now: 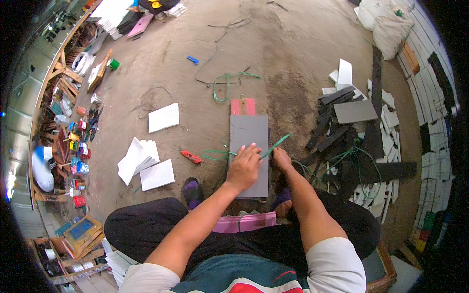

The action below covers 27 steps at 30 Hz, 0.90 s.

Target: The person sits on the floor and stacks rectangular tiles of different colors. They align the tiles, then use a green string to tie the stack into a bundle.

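Note:
A stack of grey rectangular boards (pixel 249 127) lies lengthwise in front of me, over a pink board (pixel 243 106) that shows at its far end. My left hand (pixel 245 166) rests flat on the top board, fingers stretched out. Beneath that hand runs a green plastic strap (pixel 277 145); one end sticks up to the right and a loop lies to the left. At the stack's right edge, my right hand (pixel 282 160) is closed around the strap, its fingers partly hidden. A red-handled cutter (pixel 190 156) lies on the floor left of the stack.
White sheets (pixel 157 174) lie to the left. Black and white offcuts (pixel 355 111) with tangled green strap are heaped at the right. Pink boards (pixel 244 222) lie close to my lap. Paint cans (pixel 82 168) line the left side; a blue clip (pixel 193 60) lies farther out.

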### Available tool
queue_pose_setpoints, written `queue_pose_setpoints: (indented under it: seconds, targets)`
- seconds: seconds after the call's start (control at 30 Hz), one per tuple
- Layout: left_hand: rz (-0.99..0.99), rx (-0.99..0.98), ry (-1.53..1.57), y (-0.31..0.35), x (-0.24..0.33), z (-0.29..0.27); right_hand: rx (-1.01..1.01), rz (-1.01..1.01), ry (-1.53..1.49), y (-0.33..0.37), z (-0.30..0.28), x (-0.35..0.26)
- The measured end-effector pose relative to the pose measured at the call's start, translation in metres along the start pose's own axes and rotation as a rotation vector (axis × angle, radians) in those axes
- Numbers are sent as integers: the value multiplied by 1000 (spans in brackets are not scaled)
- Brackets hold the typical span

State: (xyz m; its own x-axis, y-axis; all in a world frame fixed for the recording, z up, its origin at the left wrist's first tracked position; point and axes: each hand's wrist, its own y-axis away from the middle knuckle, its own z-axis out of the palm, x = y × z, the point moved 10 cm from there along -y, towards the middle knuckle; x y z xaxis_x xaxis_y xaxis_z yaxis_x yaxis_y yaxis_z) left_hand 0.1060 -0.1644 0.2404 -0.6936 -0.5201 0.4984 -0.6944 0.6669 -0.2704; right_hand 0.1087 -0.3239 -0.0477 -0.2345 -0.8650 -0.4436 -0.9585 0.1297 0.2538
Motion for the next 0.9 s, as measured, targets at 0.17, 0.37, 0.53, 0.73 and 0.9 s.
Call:
queue_pose_setpoints:
  seconds: [0.17,0.37,0.53,0.73,0.9]
  targets:
    - [0,-21,5,-4,3,2,-165,166,-144,-1,-2,6]
    - [54,-21,-126,-3,7,6,-321,79,49,-4,1,-15]
    - [37,9,-165,-3,5,1,-165,-28,42,-2,-31,-39]
    - [93,-14,-224,-3,13,3,-252,-68,16,-5,-45,-35]
    - [138,-28,-227,-10,31,18,-217,-83,-68,-16,27,52]
